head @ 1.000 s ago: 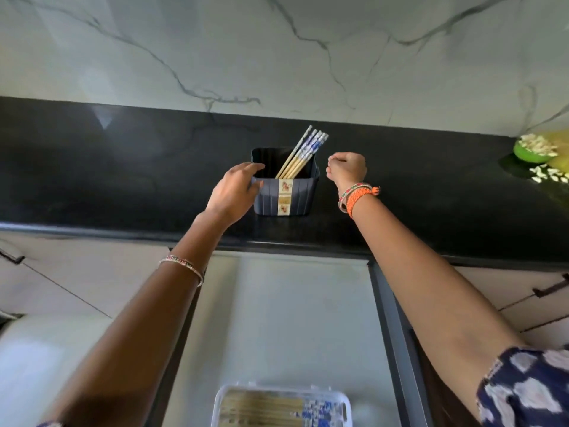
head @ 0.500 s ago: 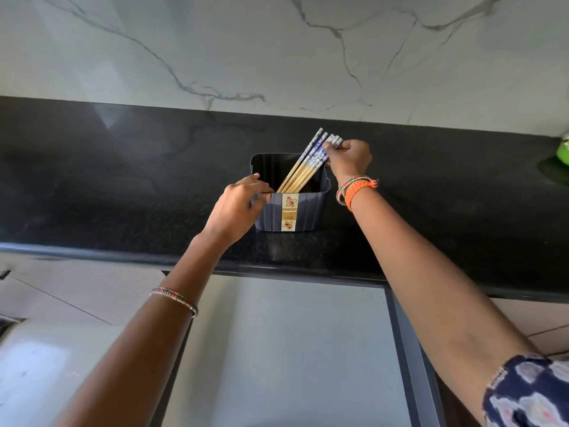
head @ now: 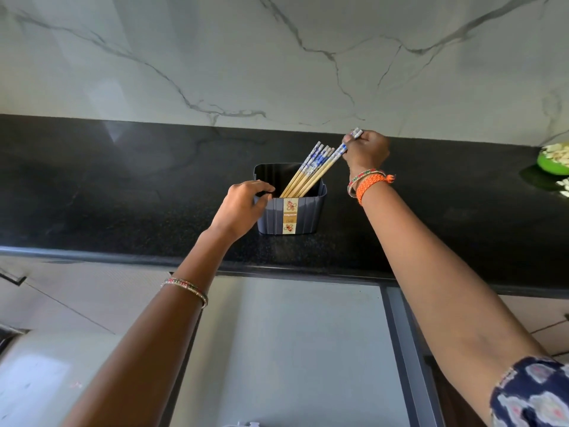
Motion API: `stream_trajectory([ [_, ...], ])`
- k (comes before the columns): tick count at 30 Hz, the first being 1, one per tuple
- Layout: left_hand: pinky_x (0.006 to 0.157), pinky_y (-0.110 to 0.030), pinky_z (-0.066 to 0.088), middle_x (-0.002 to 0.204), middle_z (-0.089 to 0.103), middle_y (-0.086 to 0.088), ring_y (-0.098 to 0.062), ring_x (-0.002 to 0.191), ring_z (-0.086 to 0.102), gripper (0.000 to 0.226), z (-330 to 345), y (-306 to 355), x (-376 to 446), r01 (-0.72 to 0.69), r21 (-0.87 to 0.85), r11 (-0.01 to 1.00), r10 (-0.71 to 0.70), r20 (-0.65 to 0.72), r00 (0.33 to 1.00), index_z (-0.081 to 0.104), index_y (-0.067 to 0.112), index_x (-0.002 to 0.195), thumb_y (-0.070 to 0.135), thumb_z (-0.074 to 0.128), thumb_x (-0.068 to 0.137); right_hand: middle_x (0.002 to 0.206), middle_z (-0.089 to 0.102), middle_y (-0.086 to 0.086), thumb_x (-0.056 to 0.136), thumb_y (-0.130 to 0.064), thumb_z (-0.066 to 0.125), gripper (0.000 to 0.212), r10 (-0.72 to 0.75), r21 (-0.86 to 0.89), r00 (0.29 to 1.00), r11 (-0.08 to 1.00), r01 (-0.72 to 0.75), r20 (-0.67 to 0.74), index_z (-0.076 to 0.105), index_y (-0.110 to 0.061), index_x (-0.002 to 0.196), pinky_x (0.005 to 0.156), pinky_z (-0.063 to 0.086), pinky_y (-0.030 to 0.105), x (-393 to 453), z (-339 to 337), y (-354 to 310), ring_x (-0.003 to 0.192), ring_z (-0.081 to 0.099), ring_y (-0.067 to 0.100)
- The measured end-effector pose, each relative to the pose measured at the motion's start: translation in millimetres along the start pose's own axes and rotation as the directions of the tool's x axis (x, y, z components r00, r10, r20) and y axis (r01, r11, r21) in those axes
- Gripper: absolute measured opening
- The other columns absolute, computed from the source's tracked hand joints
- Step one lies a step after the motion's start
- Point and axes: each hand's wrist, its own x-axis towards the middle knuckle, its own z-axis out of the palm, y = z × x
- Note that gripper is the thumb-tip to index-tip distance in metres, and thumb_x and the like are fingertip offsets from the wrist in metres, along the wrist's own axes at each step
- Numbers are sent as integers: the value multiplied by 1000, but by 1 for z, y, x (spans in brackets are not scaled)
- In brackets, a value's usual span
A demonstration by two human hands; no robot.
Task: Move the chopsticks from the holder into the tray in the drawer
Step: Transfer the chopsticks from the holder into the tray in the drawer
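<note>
A dark grey ribbed holder (head: 303, 215) with a label strip stands on the black countertop (head: 123, 192). Several wooden chopsticks (head: 308, 174) with blue-and-white patterned tops lean to the right inside it. My left hand (head: 243, 208) grips the holder's left rim. My right hand (head: 366, 151) pinches the patterned top of one chopstick (head: 341, 151), which is pulled up and to the right of the bunch, its lower end still in the holder. The open drawer (head: 292, 349) lies below the counter edge; only a sliver of the tray (head: 246, 424) shows at the bottom edge.
A marble wall rises behind the counter. A green bowl (head: 554, 160) with pale pieces sits at the far right of the counter, with a few pieces loose beside it. Cabinet fronts flank the drawer on both sides.
My right hand reached the chopstick tops, took hold of one and drew it up and to the right. The view tilted up, so the tray has nearly left the frame.
</note>
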Motion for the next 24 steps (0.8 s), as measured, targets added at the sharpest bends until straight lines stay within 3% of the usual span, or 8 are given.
stream_trajectory([
  [5, 85, -23, 47, 119, 66, -8, -21, 103, 64, 27, -25, 23, -7, -9, -50, 999, 10, 24, 1000, 63, 12, 116, 13, 54, 91, 93, 72, 22, 85, 1, 62, 13, -55, 117, 994, 991, 66, -94, 69, 6, 95, 81, 59, 44, -4, -48, -43, 88, 71, 31],
  [8, 87, -25, 47, 116, 68, -10, -23, 104, 64, 27, -39, 40, -16, -18, -84, 996, 19, 16, 1000, 64, 11, 115, 12, 54, 90, 95, 70, 21, 86, 4, 59, 15, -19, 279, 990, 959, 58, -140, 67, 5, 99, 83, 59, 42, -21, -76, -61, 90, 70, 31],
  [12, 91, -25, 48, 117, 67, -10, -21, 108, 63, 27, -43, 56, -50, 2, -166, 986, 3, 27, 1000, 64, 9, 115, 9, 54, 90, 87, 64, 18, 88, 7, 55, 11, 114, 562, 987, 826, -33, -110, 63, 0, 87, 70, 58, 37, -72, -105, -65, 73, 65, 21],
  [15, 94, -27, 48, 118, 67, -12, -22, 108, 63, 27, -32, 55, -88, 116, -264, 957, -109, 41, 993, 63, 6, 116, 8, 55, 90, 77, 62, 9, 92, 7, 52, 24, 251, 688, 968, 704, -177, -7, 56, -9, 75, 64, 56, 27, -122, -121, -45, 67, 61, 14],
  [18, 91, -22, 46, 112, 69, -13, -17, 100, 64, 25, -16, 47, -135, 217, -307, 927, -205, 70, 976, 65, 5, 112, 9, 56, 89, 70, 64, -3, 95, 7, 43, 29, 331, 703, 942, 657, -272, 55, 51, -11, 74, 71, 55, 20, -171, -144, -5, 65, 61, 7],
  [21, 94, -32, 50, 112, 69, -17, -28, 104, 65, 25, 2, 33, -183, 319, -308, 896, -290, 137, 947, 66, 3, 110, 5, 54, 89, 47, 60, -30, 103, 0, 24, 40, 326, 597, 920, 702, -389, 215, 36, -24, 75, 67, 48, 3, -223, -170, 50, 60, 61, -13],
  [24, 93, -41, 50, 112, 68, -22, -39, 107, 62, 24, 17, 16, -224, 443, -255, 860, -394, 222, 892, 67, 1, 107, 5, 54, 88, 50, 63, -24, 103, -7, 28, 34, 446, 432, 872, 758, -488, 202, 37, -28, 77, 90, 47, 18, -270, -194, 103, 80, 52, 1],
])
